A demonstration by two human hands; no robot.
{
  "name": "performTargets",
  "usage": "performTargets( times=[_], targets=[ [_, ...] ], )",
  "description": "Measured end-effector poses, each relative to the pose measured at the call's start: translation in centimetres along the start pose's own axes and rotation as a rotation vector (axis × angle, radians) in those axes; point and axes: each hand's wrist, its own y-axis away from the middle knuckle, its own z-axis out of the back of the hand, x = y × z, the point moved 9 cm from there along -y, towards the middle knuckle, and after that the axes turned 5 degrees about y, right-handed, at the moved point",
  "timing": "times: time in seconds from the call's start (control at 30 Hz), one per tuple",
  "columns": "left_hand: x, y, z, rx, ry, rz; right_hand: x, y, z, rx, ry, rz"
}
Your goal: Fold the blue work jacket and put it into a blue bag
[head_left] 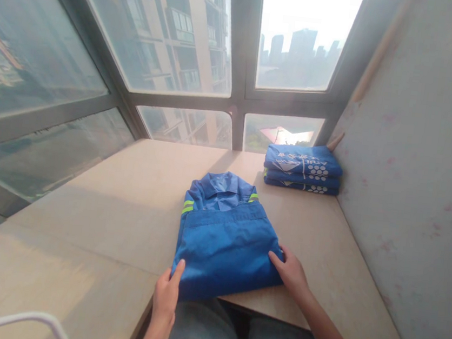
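A folded blue work shirt with yellow reflective stripes lies at the near edge of a light wooden table, its collar pointing away from me. My left hand grips the shirt's near left corner, thumb on top of the cloth. On the near right corner rests my right hand, its fingers pinching the fabric's edge. Both hands hold the folded bottom edge, which hangs slightly over the table's front.
A stack of three folded blue garments with white print sits at the table's far right corner against a pale wall. Large windows run along the back and left. A white rail shows at bottom left.
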Motion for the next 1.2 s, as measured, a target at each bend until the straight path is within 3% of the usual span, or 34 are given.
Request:
performTargets(
  times=[0.17, 0.37, 0.53, 0.63, 0.83, 1.07, 1.2],
  targets=[
    [1.5, 1.3, 0.3, -0.012, 0.050, -0.020, 0.1, 1.3, 0.1, -0.034, 0.224, 0.013],
    [2.2, 1.3, 1.0, 0.019, -0.137, -0.035, 0.4, 1.5, 0.1, -0.001, 0.380, 0.032],
    [2.8, 0.7, 1.3, 0.111, -0.157, 0.006, 0.3, 1.0, 0.8, 0.030, 0.265, 0.045],
    [2.7, 0.5, 1.1, 0.073, -0.219, -0.029, 0.5, 0.7, 0.7, 0.008, 0.221, 0.085],
    [0.1, -1.8, -0.6, -0.010, -0.457, -0.103, 1.4, -0.3, 0.1, -0.073, 0.348, 0.108],
    [-6.5, -6.8, -5.0, 0.032, -0.417, -0.267, 3.2, -3.8, 0.6, -0.130, 0.393, 0.028],
    [-9.6, -6.5, -5.9, 0.036, -0.379, -0.368, 5.3, -4.9, 1.2, -0.163, 0.306, 0.113]
  ],
)
